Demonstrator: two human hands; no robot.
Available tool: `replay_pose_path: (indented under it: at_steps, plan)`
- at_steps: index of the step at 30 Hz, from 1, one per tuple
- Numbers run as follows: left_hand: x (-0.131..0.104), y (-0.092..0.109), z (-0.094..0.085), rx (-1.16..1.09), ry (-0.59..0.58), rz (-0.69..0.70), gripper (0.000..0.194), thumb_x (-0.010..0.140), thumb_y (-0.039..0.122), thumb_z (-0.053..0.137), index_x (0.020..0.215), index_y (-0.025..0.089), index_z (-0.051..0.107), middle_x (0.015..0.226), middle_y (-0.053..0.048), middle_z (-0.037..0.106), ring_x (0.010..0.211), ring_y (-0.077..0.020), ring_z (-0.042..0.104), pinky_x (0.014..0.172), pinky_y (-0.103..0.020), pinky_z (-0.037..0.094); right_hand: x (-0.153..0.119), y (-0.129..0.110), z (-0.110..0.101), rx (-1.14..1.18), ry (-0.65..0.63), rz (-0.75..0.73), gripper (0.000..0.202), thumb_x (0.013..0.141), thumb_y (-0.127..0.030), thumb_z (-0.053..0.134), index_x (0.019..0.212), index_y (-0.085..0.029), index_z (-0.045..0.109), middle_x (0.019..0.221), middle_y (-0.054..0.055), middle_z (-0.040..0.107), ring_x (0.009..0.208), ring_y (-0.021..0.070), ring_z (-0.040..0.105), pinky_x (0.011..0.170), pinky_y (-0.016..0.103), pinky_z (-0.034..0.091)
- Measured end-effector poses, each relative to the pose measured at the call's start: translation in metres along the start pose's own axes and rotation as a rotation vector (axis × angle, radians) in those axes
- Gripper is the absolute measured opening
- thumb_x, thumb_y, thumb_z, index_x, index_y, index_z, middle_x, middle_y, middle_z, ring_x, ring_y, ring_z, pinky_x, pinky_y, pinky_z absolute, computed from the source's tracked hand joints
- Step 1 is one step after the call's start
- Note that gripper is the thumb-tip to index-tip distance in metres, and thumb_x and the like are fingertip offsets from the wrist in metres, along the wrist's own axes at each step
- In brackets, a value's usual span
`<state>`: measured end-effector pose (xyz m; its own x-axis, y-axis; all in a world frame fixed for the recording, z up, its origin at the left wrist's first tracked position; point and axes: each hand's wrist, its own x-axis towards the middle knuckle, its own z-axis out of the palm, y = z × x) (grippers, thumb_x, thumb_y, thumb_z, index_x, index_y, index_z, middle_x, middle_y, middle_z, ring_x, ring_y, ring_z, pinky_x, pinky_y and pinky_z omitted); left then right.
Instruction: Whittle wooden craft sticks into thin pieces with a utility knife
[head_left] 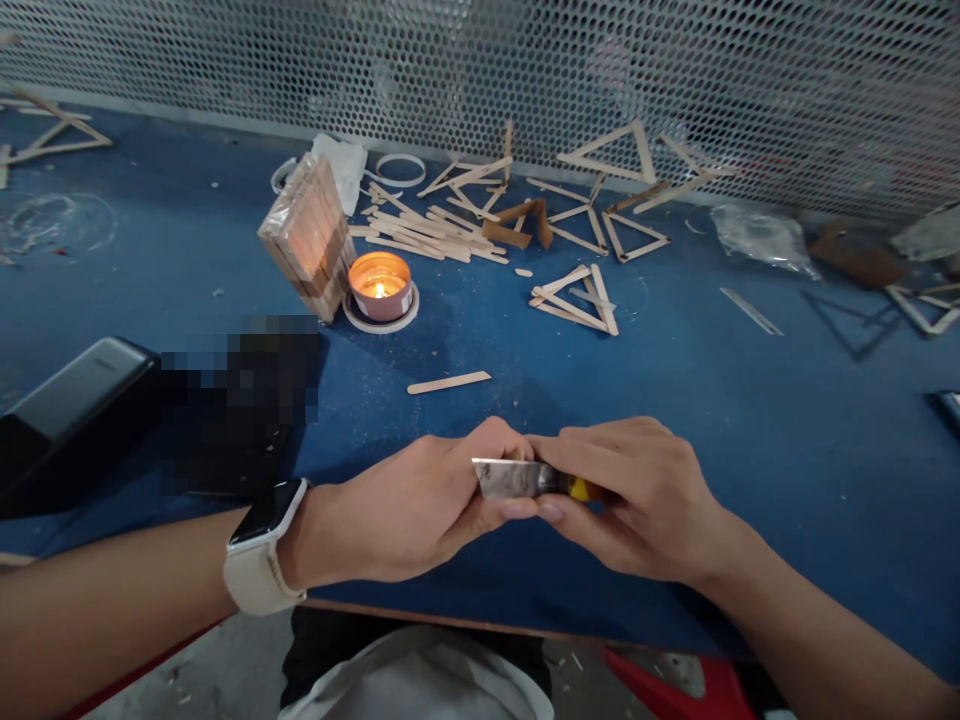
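Observation:
My right hand (645, 495) is closed around a utility knife (510, 478) with a dark and yellow handle, its wide metal blade out and pointing left. The blade lies across the front of my left hand (427, 500), whose fingers are curled in. Both thumbs meet just below the blade's base. What my left fingers hold, if anything, is hidden behind the blade. Beyond my hands a single popsicle stick (448, 383) with one slanted end lies flat on the blue table (720, 420). A triangle of popsicle sticks (576, 305) lies farther back.
A lit candle in a tin (380, 287) burns beside a wrapped stack of sticks (307, 235). Behind are loose popsicle sticks (427, 235) and several stick triangles along the perforated metal panel (480, 80). A black device (82, 410) stands at left, a plastic bag (761, 240) at right.

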<state>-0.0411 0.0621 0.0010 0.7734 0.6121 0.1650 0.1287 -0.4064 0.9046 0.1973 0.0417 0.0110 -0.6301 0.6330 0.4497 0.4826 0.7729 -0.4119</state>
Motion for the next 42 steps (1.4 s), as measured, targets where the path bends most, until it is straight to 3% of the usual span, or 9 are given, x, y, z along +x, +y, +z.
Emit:
replay_pose_path:
  at_steps: [14,22,27,36,42]
  plan:
    - [0.0031,0.0032,-0.0019,0.072,-0.007,0.081,0.022,0.114,0.041,0.037,0.108,0.022,0.047,0.079,0.007,0.050,0.055,-0.0083,0.047,0.054,-0.023,0.038,0.0002,-0.0009,-0.0003,0.025,-0.018,0.011,0.025,0.113,-0.035,0.049,0.104,-0.017,0.064,0.068,-0.004,0.062,0.053,0.0090,0.052,0.053,0.024,0.035]
    - [-0.0004,0.0017,0.0016,0.174,-0.018,0.093,0.031,0.115,0.041,0.029,0.109,0.022,0.052,0.090,0.001,0.061,0.065,-0.0120,0.057,0.064,-0.026,0.044,0.0011,-0.0002,0.0006,0.044,0.016,0.018,0.024,0.112,-0.036,0.051,0.114,-0.018,0.066,0.071,-0.002,0.069,0.054,0.0093,0.059,0.055,0.022,0.041]
    - [0.0006,0.0035,-0.0013,0.097,-0.025,0.039,0.029,0.113,0.048,0.038,0.109,0.021,0.049,0.085,0.004,0.057,0.059,-0.0111,0.052,0.060,-0.025,0.042,0.0018,-0.0006,-0.0004,0.022,-0.009,0.004,0.028,0.112,-0.037,0.048,0.105,-0.017,0.065,0.066,-0.003,0.064,0.051,0.0090,0.054,0.051,0.024,0.036]
    - [0.0006,0.0033,0.0002,0.150,-0.036,0.064,0.023,0.114,0.041,0.036,0.112,0.021,0.048,0.088,0.003,0.057,0.064,-0.0118,0.057,0.062,-0.025,0.044,-0.0001,0.0002,-0.0021,0.043,-0.033,0.011,0.019,0.110,-0.034,0.054,0.105,-0.018,0.064,0.069,-0.004,0.064,0.054,0.0087,0.053,0.053,0.023,0.036]
    - [0.0013,0.0029,-0.0011,0.132,-0.026,0.078,0.023,0.115,0.039,0.033,0.109,0.021,0.047,0.083,0.005,0.054,0.058,-0.0107,0.049,0.058,-0.025,0.040,0.0001,-0.0004,-0.0015,0.046,-0.036,0.019,0.021,0.111,-0.033,0.051,0.105,-0.018,0.064,0.067,-0.004,0.063,0.053,0.0089,0.053,0.053,0.024,0.035]
